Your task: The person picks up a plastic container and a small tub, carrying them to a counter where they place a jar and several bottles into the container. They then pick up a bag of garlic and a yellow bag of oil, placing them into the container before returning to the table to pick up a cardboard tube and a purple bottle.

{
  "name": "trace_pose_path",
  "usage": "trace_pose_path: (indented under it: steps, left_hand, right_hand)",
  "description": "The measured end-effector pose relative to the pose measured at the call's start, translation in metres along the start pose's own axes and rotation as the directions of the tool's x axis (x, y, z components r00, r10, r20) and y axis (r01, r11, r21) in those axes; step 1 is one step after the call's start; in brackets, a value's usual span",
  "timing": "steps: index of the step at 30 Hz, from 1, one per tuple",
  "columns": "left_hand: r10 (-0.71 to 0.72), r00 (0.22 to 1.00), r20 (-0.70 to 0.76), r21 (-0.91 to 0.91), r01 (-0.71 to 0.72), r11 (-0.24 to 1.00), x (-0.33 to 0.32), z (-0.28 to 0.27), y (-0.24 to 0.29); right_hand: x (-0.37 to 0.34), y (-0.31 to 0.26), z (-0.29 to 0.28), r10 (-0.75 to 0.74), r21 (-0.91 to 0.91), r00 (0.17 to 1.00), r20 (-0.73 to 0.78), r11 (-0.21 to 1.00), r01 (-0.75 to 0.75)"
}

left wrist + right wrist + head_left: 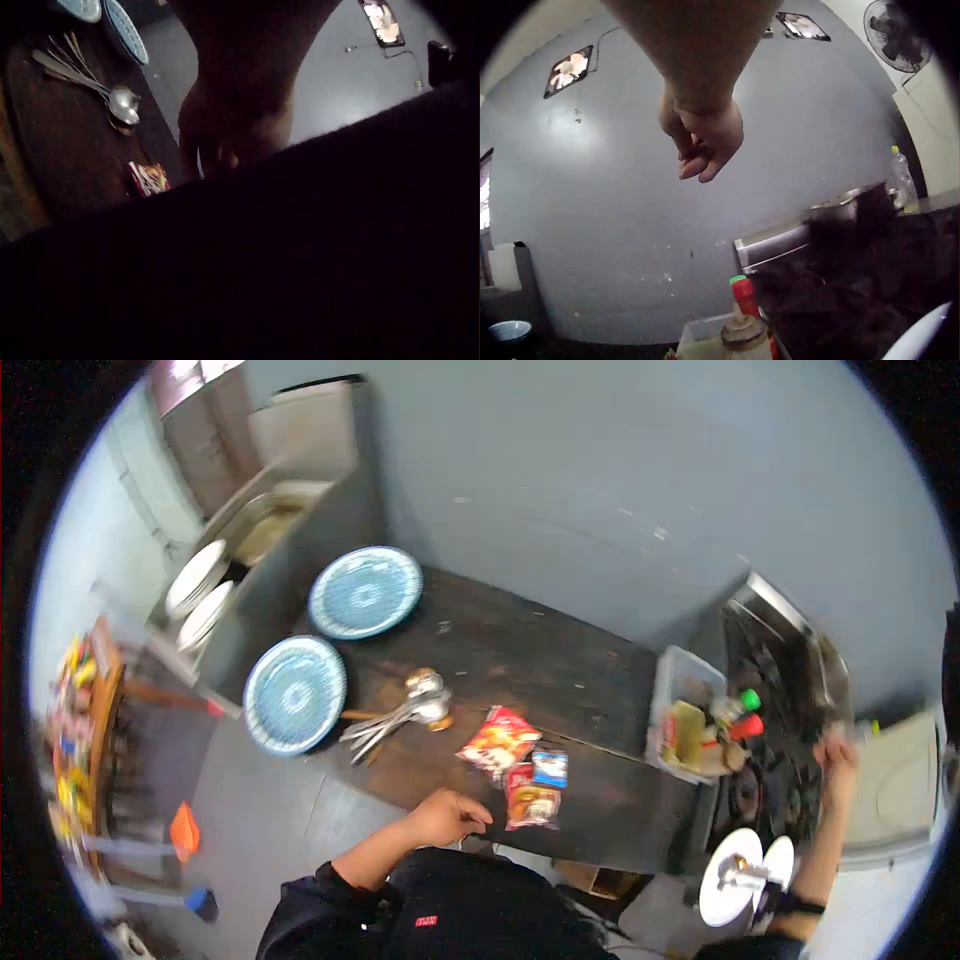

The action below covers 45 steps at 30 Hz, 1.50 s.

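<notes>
In the head view my left hand hovers at the front edge of the dark table, fingers loosely bent, with nothing seen in them. Nearest to it are a red food packet, a second packet and a small blue packet. Several metal ladles and spoons lie beyond it. My right hand reaches out over the stove side at the far right. Seen from the right wrist, that hand hangs in the air with loosely curled fingers and holds nothing visible.
Two blue patterned plates sit at the table's left end. A clear plastic bin with bottles stands beside the black stove. White plates are at lower right, near my right arm. A grey wall rises behind.
</notes>
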<state>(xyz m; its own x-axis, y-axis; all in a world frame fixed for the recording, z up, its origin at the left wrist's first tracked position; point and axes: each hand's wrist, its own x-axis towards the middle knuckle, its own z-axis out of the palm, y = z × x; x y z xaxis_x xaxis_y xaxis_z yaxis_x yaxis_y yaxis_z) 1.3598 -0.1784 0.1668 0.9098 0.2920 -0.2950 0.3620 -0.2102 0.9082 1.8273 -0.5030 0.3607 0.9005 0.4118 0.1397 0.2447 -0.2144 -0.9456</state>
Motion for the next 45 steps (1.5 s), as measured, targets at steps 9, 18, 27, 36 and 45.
trace_pose_path:
  steps: [9, 18, 27, 36, 45]
  left_hand:
    - [-0.354, 0.877, -0.324, -0.077, 0.349, 0.934, -0.198, -0.034, -0.124]
    - [-0.877, 0.158, -0.454, -0.571, 0.704, 0.423, -0.461, 0.062, -0.322]
    - [-0.936, 0.023, -0.352, -0.429, 0.885, 0.183, -0.569, 0.320, -0.477]
    - [-0.959, 0.119, -0.258, -0.748, 0.604, 0.276, -0.608, 0.311, -0.469]
    - [-0.980, -0.174, 0.099, -0.995, -0.050, -0.092, -0.707, 0.113, -0.472]
  right_hand:
    - [-0.173, -0.053, 0.139, -0.154, -0.007, 0.961, 0.229, 0.987, 0.160]
    - [-0.339, 0.020, 0.406, 0.186, -0.196, 0.101, 0.977, 0.976, 0.097]
    - [-0.387, 0.249, 0.584, 0.531, -0.323, -0.209, 0.821, 0.735, 0.596]
    - [-0.465, 0.232, 0.745, 0.808, -0.594, -0.074, 0.584, 0.488, 0.639]
    - [-0.569, 0.196, 1.018, 0.508, 0.172, -0.419, 0.753, 0.462, 0.870]
